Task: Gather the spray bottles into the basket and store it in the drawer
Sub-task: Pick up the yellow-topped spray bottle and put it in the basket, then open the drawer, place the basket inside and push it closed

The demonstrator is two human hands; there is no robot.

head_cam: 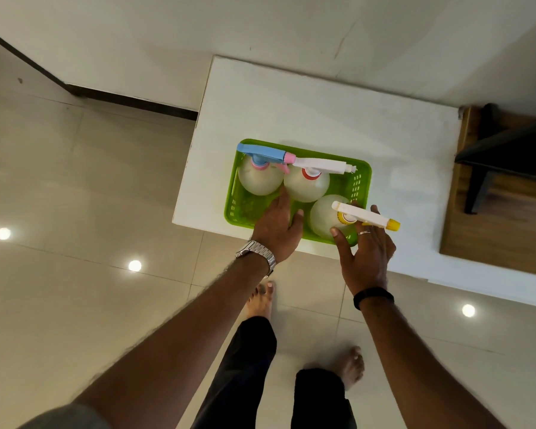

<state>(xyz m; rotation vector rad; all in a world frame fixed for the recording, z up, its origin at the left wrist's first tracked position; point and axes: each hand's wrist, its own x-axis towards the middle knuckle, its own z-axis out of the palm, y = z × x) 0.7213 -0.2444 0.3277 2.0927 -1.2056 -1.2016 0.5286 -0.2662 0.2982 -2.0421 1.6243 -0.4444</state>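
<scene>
A green plastic basket (361, 176) stands near the front edge of a white cabinet top (307, 109). Three spray bottles stand upright in it: one with a blue and pink trigger head (259, 178) at the back left, one with a white head and red collar (307, 184) beside it, one with a white head and yellow nozzle (325, 219) at the front right. My left hand (276, 227) reaches into the basket over its near rim, fingers spread, touching the two rear bottles. My right hand (365, 255) is open at the basket's front right corner, fingers beside the yellow-nozzle bottle.
A brown wooden piece of furniture (502, 193) with a dark frame stands to the right of the cabinet. Glossy tiled floor (75, 212) lies to the left and below, with my bare feet (262, 300) close to the cabinet front. The wall runs behind.
</scene>
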